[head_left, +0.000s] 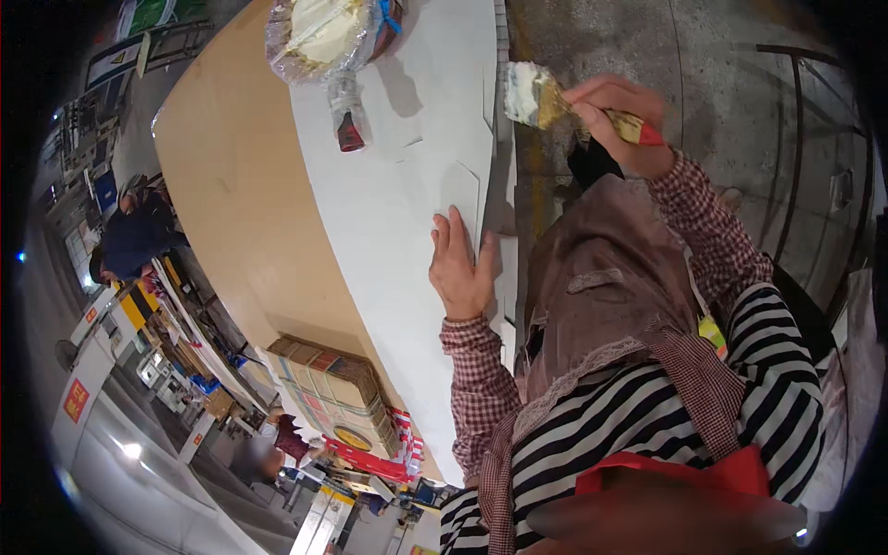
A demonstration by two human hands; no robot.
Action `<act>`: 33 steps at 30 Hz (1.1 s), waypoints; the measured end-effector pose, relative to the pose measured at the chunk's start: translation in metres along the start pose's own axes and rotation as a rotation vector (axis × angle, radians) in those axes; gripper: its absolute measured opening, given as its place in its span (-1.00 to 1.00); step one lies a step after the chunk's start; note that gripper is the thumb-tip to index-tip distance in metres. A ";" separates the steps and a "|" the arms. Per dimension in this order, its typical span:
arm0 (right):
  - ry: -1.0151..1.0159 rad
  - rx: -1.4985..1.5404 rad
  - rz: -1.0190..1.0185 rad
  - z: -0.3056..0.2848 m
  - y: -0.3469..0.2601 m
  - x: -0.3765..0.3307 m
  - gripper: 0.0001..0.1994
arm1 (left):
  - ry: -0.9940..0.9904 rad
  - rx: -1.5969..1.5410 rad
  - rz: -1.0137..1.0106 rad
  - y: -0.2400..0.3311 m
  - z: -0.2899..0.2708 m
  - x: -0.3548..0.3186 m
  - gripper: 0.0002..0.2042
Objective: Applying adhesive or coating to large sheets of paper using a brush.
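Note:
My right hand (629, 116) grips a flat paintbrush (553, 104) with a yellowish, red-tipped handle. Thick white paste (524, 92) coats its bristles, which are raised just off the table's right edge. Fingers spread, my left hand (461, 268) lies on a small pale card flap (460, 194) on top of white sheets (370, 222). Whether the thumb reaches under the sheet edge I cannot tell. At the far end, a plastic-lined tub (324, 28) holds cream-white paste. Beside it rests a second, plastic-wrapped brush (349, 131) with a dark red handle.
Left of the sheets runs the tan tabletop (231, 157). A strapped brown cardboard bundle (333, 393) sits at its near end, with red-and-white material (379, 458) beside it. Another person (139, 231) is beyond the table. Metal rails (795, 157) stand at the right.

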State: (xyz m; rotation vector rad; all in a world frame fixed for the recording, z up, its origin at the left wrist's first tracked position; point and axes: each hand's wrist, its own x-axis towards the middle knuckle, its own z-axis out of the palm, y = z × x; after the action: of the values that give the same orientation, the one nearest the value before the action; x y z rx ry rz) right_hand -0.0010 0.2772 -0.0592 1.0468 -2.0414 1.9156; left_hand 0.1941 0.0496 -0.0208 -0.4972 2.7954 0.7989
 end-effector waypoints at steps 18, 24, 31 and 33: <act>-0.082 0.082 0.111 0.018 -0.018 -0.037 -0.92 | 0.032 0.086 0.038 -0.001 0.009 0.001 -0.39; 0.014 0.061 0.218 -0.007 -0.052 -0.039 -0.92 | 0.143 0.316 -0.058 0.013 0.040 -0.007 -0.24; -0.079 0.130 0.413 -0.013 -0.049 -0.056 -0.92 | 0.174 0.516 -0.446 0.012 0.084 -0.045 -0.02; -0.095 0.112 0.380 -0.012 -0.044 -0.060 -0.91 | 0.146 0.470 -0.393 0.006 0.072 -0.054 -0.03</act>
State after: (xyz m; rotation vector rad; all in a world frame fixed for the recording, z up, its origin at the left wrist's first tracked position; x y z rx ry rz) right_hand 0.0647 0.3135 -0.0540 0.8316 -2.3496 2.2182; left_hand 0.2480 0.1082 -0.0637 -0.9943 2.7376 0.0221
